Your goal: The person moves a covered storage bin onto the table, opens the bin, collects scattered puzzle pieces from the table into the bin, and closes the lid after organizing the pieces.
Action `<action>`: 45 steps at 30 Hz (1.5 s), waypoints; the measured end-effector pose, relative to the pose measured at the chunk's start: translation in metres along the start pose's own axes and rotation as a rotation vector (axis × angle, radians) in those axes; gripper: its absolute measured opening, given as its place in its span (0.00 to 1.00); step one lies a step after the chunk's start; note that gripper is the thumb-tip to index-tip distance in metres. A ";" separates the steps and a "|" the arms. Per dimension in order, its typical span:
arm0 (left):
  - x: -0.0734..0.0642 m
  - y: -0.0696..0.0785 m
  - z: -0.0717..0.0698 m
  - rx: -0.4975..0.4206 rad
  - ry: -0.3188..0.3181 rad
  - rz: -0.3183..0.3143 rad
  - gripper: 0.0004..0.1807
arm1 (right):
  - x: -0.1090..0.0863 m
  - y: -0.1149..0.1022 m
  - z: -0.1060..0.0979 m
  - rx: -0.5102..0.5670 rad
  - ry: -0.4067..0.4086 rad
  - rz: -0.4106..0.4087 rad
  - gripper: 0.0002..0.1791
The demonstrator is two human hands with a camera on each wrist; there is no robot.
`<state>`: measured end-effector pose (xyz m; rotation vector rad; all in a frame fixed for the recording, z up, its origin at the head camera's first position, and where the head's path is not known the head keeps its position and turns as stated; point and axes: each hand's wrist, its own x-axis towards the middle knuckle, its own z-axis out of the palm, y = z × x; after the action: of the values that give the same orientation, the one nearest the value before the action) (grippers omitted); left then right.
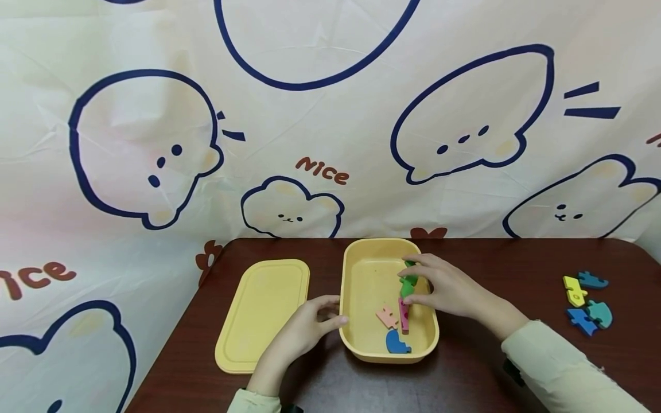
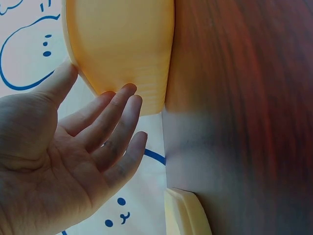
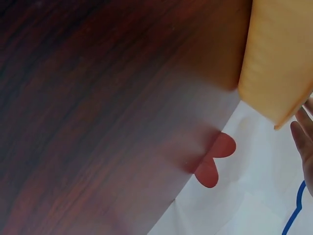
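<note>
Wood-grained table, left hand spread against smooth rounded box, right hand at knobbed pieces, grip unclear

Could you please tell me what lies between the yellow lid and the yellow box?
The head view shows the left hand and some dark tabletop there.

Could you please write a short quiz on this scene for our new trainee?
1. Multiple choice: in the head view, where does the yellow lid lie?
a) left of the yellow box
b) right of the yellow box
c) on top of the yellow box

2. True or false: the right hand reaches into the yellow box.

3. Count: in the head view, how many puzzle pieces lie on the table, to the right of the yellow box?

Key: 1. a; 2. true; 3. four.
</note>
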<state>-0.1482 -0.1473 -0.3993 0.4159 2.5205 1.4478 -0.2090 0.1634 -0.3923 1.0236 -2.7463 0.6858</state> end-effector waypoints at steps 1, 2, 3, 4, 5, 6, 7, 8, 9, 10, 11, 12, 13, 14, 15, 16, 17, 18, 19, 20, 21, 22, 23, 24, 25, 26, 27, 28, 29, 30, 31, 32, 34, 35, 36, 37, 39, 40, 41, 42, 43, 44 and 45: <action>0.000 0.000 0.000 0.000 -0.001 0.000 0.25 | 0.001 0.001 0.001 0.000 -0.001 0.006 0.27; 0.000 0.000 0.000 0.000 -0.001 0.000 0.25 | 0.002 0.001 0.002 0.001 -0.001 0.011 0.27; 0.000 0.000 0.000 0.000 -0.001 0.000 0.25 | 0.003 0.002 0.002 0.002 -0.002 0.014 0.27; 0.000 0.000 0.000 0.000 0.000 0.000 0.25 | 0.003 0.003 0.003 0.001 -0.003 0.015 0.27; 0.000 0.000 0.000 0.000 0.000 0.001 0.25 | 0.004 0.003 0.004 0.000 -0.004 0.018 0.27; 0.000 0.000 0.000 0.000 0.000 0.001 0.25 | 0.005 0.003 0.004 0.003 -0.006 0.020 0.27; 0.000 0.000 0.000 0.000 0.001 0.001 0.25 | 0.006 0.003 0.005 0.002 -0.008 0.022 0.27; 0.001 0.000 0.000 0.000 0.002 0.001 0.25 | 0.007 0.003 0.005 0.001 -0.010 0.022 0.27; 0.001 -0.001 0.000 0.000 0.003 0.000 0.25 | 0.008 0.003 0.005 0.000 -0.012 0.022 0.27; 0.001 -0.001 0.000 0.000 0.004 -0.001 0.26 | 0.009 0.003 0.006 -0.002 -0.014 0.024 0.27; 0.001 -0.001 0.000 0.001 0.005 -0.003 0.26 | 0.010 0.003 0.006 -0.003 -0.017 0.026 0.27; 0.001 -0.001 -0.001 0.000 0.005 -0.004 0.26 | 0.011 0.003 0.007 -0.004 -0.019 0.028 0.27; 0.001 -0.001 -0.001 -0.001 0.005 -0.005 0.26 | 0.012 0.003 0.007 -0.009 -0.020 0.028 0.27; 0.001 -0.001 -0.001 -0.002 0.005 -0.007 0.26 | 0.013 0.003 0.007 -0.012 -0.021 0.026 0.27; 0.001 -0.001 -0.001 -0.002 0.006 -0.007 0.26 | 0.014 0.003 0.008 -0.015 -0.021 0.025 0.27; 0.001 -0.001 -0.001 -0.001 0.006 -0.007 0.26 | 0.014 0.003 0.008 -0.017 -0.021 0.021 0.27; 0.002 -0.001 -0.001 -0.002 0.006 -0.006 0.25 | 0.015 0.003 0.009 -0.019 -0.019 0.019 0.27; 0.002 -0.002 -0.001 -0.002 0.007 -0.004 0.25 | 0.015 0.002 0.009 -0.020 -0.016 0.016 0.27; 0.002 -0.002 -0.002 -0.002 0.007 -0.002 0.25 | 0.016 0.002 0.010 -0.021 -0.012 0.011 0.27; 0.002 -0.002 -0.002 -0.003 0.009 -0.001 0.25 | 0.016 0.002 0.011 -0.018 -0.008 0.010 0.28; 0.002 -0.002 -0.002 -0.005 0.009 0.001 0.25 | 0.016 0.002 0.011 -0.016 -0.002 0.010 0.28; 0.002 -0.002 -0.002 -0.005 0.010 0.002 0.25 | 0.017 0.002 0.012 -0.014 0.004 0.013 0.28; 0.002 -0.002 -0.003 -0.004 0.009 0.001 0.25 | 0.017 0.002 0.013 -0.012 0.007 0.018 0.28; 0.001 -0.002 -0.003 -0.004 0.008 0.001 0.25 | 0.017 0.002 0.013 -0.008 0.008 0.024 0.27; 0.001 -0.002 -0.003 -0.003 0.006 0.000 0.25 | 0.017 0.002 0.014 -0.007 0.008 0.031 0.27; 0.001 -0.003 -0.002 -0.001 0.006 -0.002 0.25 | 0.017 0.002 0.015 -0.004 0.006 0.037 0.27; 0.001 -0.003 -0.002 0.001 0.006 -0.003 0.25 | 0.017 0.002 0.016 -0.003 0.005 0.042 0.27; 0.001 -0.003 -0.002 0.004 0.006 -0.002 0.25 | 0.016 0.002 0.016 -0.003 0.003 0.046 0.27; 0.001 -0.003 -0.001 0.004 0.004 0.000 0.25 | 0.016 0.002 0.016 -0.006 0.003 0.048 0.27; 0.001 -0.002 -0.001 0.003 0.004 0.004 0.25 | 0.016 0.003 0.017 -0.008 0.007 0.048 0.28; 0.001 -0.002 0.000 0.003 0.005 0.007 0.25 | 0.016 0.003 0.017 -0.011 0.010 0.047 0.28; 0.001 -0.002 0.000 0.001 0.006 0.010 0.24 | 0.016 0.003 0.017 -0.012 0.014 0.046 0.28; 0.002 -0.002 0.001 -0.002 0.005 0.014 0.24 | 0.015 0.003 0.017 -0.013 0.021 0.048 0.28; 0.002 -0.001 0.001 -0.003 0.004 0.014 0.24 | 0.015 0.003 0.017 -0.011 0.022 0.052 0.27; 0.002 -0.001 0.001 -0.002 0.003 0.012 0.24 | 0.014 0.003 0.017 -0.010 0.022 0.057 0.27; 0.002 -0.001 0.001 -0.001 0.002 0.011 0.25 | 0.014 0.003 0.017 -0.008 0.021 0.063 0.27; 0.001 0.000 0.001 0.000 -0.001 0.010 0.25 | 0.014 0.002 0.018 -0.008 0.020 0.075 0.27; 0.001 0.000 0.001 0.001 -0.002 0.010 0.25 | 0.013 0.002 0.018 -0.008 0.021 0.080 0.27; 0.001 0.000 0.001 0.001 -0.003 0.010 0.25 | 0.013 0.002 0.018 -0.010 0.022 0.084 0.27; 0.001 0.000 0.001 0.003 -0.002 0.009 0.25 | 0.013 0.002 0.018 -0.008 0.024 0.084 0.27; 0.001 0.000 0.001 0.003 -0.001 0.010 0.25 | 0.013 0.001 0.018 -0.003 0.026 0.085 0.27; 0.001 0.000 0.001 0.003 0.000 0.009 0.25 | 0.013 0.001 0.018 0.002 0.028 0.086 0.28; 0.000 0.000 0.001 0.005 0.001 0.008 0.25 | 0.012 0.001 0.018 0.008 0.030 0.088 0.28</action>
<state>-0.1483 -0.1465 -0.4002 0.4271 2.5265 1.4459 -0.2182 0.1483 -0.4050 0.8913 -2.7783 0.7189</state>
